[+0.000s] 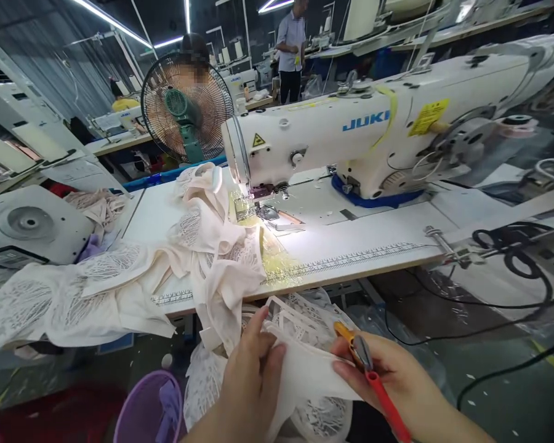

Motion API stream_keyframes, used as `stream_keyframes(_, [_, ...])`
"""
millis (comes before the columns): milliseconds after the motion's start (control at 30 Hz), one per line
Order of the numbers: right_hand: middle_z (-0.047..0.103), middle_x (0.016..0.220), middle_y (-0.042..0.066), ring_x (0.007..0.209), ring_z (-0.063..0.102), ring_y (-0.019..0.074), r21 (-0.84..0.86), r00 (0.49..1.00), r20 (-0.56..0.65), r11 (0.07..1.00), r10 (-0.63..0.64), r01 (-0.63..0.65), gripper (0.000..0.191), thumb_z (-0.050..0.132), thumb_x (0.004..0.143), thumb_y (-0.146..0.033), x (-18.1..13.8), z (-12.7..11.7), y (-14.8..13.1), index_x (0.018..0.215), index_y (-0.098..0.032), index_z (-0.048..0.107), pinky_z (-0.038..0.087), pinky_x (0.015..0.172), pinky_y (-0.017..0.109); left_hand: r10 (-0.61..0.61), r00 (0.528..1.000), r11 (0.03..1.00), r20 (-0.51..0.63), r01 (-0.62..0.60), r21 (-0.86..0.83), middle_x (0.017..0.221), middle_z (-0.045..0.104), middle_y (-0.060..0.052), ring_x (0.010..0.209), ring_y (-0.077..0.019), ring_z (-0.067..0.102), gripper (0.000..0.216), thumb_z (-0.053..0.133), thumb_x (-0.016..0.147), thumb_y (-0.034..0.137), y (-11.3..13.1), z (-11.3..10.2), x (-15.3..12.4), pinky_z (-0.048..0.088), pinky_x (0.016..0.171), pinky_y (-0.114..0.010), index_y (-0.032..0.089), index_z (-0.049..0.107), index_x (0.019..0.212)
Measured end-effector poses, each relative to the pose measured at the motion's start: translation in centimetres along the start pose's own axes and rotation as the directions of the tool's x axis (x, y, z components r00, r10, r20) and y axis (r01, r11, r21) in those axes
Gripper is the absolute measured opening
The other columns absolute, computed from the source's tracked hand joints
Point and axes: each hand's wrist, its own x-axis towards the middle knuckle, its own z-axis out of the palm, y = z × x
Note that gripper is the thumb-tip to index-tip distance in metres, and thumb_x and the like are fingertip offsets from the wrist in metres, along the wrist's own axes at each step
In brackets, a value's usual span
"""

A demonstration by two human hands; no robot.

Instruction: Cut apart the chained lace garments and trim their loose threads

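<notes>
A cream lace garment [311, 372], which looks like a bra, is stretched between my two hands below the table's front edge. My left hand [252, 375] is closed on its left part, thumb and fingers pinching the cloth. At its right edge, my right hand [388, 369] pinches the fabric between thumb and forefinger. Thread snips [362, 354] with orange and red handle parts and grey metal between them also lie in that hand. More joined cream lace pieces [216, 246] run up over the table to the needle area of a white sewing machine [314, 135].
The white sewing table [369, 240] has a printed ruler along its front edge. Below left stands a purple bin [133, 406] with cloth inside. Black cables [443, 338] hang at right. A fan [184, 107] stands behind the table; a person [292, 52] is farther back.
</notes>
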Motion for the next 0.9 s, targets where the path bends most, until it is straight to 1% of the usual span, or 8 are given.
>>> stream_keyframes(133, [0.043, 0.051, -0.003, 0.044, 0.04, 0.0117, -0.083, 0.998, 0.017, 0.995, -0.058, 0.06, 0.023, 0.051, 0.082, -0.026, 0.2, -0.1, -0.2, 0.06, -0.02, 0.047, 0.034, 0.041, 0.023, -0.16, 0.984, 0.939, 0.079, 0.176, -0.297, 0.067, 0.063, -0.001, 0.063, -0.0146, 0.059, 0.017, 0.05, 0.086, 0.025, 0.1, -0.1, 0.5, 0.044, 0.058, -0.022, 0.018, 0.059, 0.099])
stream_keyframes(200, [0.047, 0.053, -0.002, 0.046, 0.044, 0.0127, -0.059, 0.997, 0.052, 0.996, -0.058, 0.061, 0.023, 0.05, 0.083, -0.025, 0.3, -0.1, -0.2, 0.061, -0.02, 0.048, 0.036, 0.043, 0.024, -0.24, 0.962, 0.868, 0.127, 0.272, -0.416, 0.068, 0.063, -0.002, 0.063, -0.0142, 0.057, 0.011, 0.055, 0.083, 0.026, 0.1, -0.2, 0.8, 0.043, 0.056, -0.02, 0.017, 0.062, 0.081])
stream_keyframes(300, [0.063, 0.071, 0.004, 0.063, 0.059, 0.0178, 0.079, 0.994, 0.1, 0.996, -0.036, 0.028, 0.012, 0.051, 0.083, -0.023, 0.3, 0.0, -0.4, 0.072, -0.02, 0.053, 0.047, 0.057, 0.027, -0.313, 0.94, 0.802, 0.138, 0.339, -0.491, 0.068, 0.061, -0.002, 0.064, -0.0132, 0.054, 0.01, 0.063, 0.077, 0.027, -0.2, -0.4, 1.2, 0.042, 0.058, -0.02, 0.017, 0.063, 0.074])
stream_keyframes(333, [0.066, 0.08, 0.006, 0.071, 0.062, 0.0197, 0.145, 0.994, 0.103, 0.989, -0.035, 0.02, 0.006, 0.054, 0.081, -0.024, 0.4, 0.0, -0.4, 0.077, -0.02, 0.054, 0.049, 0.063, 0.029, -0.32, 0.94, 0.798, 0.118, 0.334, -0.502, 0.07, 0.061, -0.002, 0.065, -0.013, 0.053, 0.01, 0.065, 0.076, 0.027, -0.2, -0.3, 1.3, 0.042, 0.06, -0.02, 0.017, 0.063, 0.075])
stream_keyframes(400, [0.066, 0.09, 0.008, 0.078, 0.062, 0.0218, 0.247, 0.995, 0.097, 0.969, -0.029, 0.005, 0.013, 0.061, 0.077, -0.028, 0.6, 0.3, -0.5, 0.085, -0.019, 0.056, 0.05, 0.068, 0.032, -0.333, 0.941, 0.795, 0.052, 0.31, -0.522, 0.073, 0.061, -0.001, 0.067, -0.0132, 0.053, 0.012, 0.068, 0.073, 0.028, -0.1, -0.2, 1.5, 0.041, 0.062, -0.02, 0.017, 0.064, 0.075])
stream_keyframes(600, [0.052, 0.06, -0.001, 0.053, 0.045, 0.0133, 0.136, 0.999, -0.022, 0.99, 0.04, -0.036, 0.017, 0.06, 0.076, -0.029, 1.0, 1.3, -0.4, 0.067, -0.019, 0.049, 0.038, 0.049, 0.026, -0.412, 0.911, 0.747, -0.039, 0.313, -0.586, 0.074, 0.06, 0.0, 0.068, -0.0126, 0.053, 0.017, 0.072, 0.07, 0.033, 1.2, 0.2, 1.5, 0.041, 0.062, -0.019, 0.018, 0.064, 0.074])
stream_keyframes(700, [0.047, 0.06, -0.002, 0.052, 0.041, 0.0118, 0.211, 0.996, -0.011, 0.974, 0.088, -0.084, 0.017, 0.057, 0.077, -0.029, 0.9, 1.6, -0.2, 0.067, -0.019, 0.048, 0.036, 0.048, 0.024, -0.356, 0.93, 0.795, -0.093, 0.249, -0.553, 0.077, 0.06, -0.001, 0.071, -0.013, 0.054, 0.014, 0.072, 0.071, 0.031, 0.9, -0.2, 1.3, 0.042, 0.064, -0.019, 0.019, 0.066, 0.074])
stream_keyframes(900, [0.045, 0.061, -0.003, 0.054, 0.04, 0.0121, 0.289, 0.992, 0.011, 0.949, 0.125, -0.123, 0.014, 0.054, 0.079, -0.025, 0.9, 1.5, -0.6, 0.068, -0.019, 0.047, 0.036, 0.051, 0.025, -0.236, 0.97, 0.824, -0.062, 0.166, -0.541, 0.075, 0.058, 0.0, 0.071, -0.0126, 0.053, 0.007, 0.068, 0.076, 0.026, -0.7, -0.8, 0.7, 0.042, 0.065, -0.018, 0.02, 0.066, 0.073])
